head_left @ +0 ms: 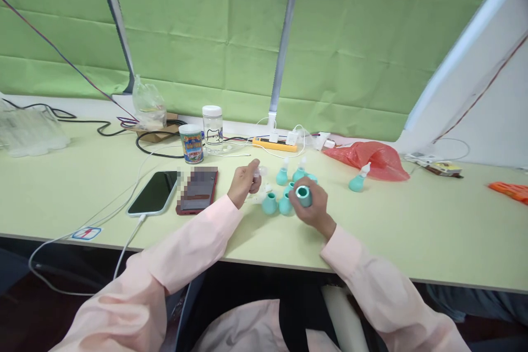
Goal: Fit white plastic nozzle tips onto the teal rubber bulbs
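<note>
While the right hand (317, 206) is gripping a bulb (304, 202), fingers clamped round its side, the open end is facing up; a light squeeze should be keeping it round. Open bulbs (270, 205) are standing just beside it on the surface (391, 231). The left hand (244, 182) is pinching a clear tip (261, 172), fingers closed on it, and should be holding it straight. Farther off, tipped bulbs (282, 177) are standing.

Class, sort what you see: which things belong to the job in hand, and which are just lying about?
Seemingly the job:
- small clear piece in the left hand
- teal bulb in the right hand
- open bulbs on the table
- white-tipped bulb

Seemingly just lying about:
- phone
- printed cup
- lidded jar
- red bag
</note>
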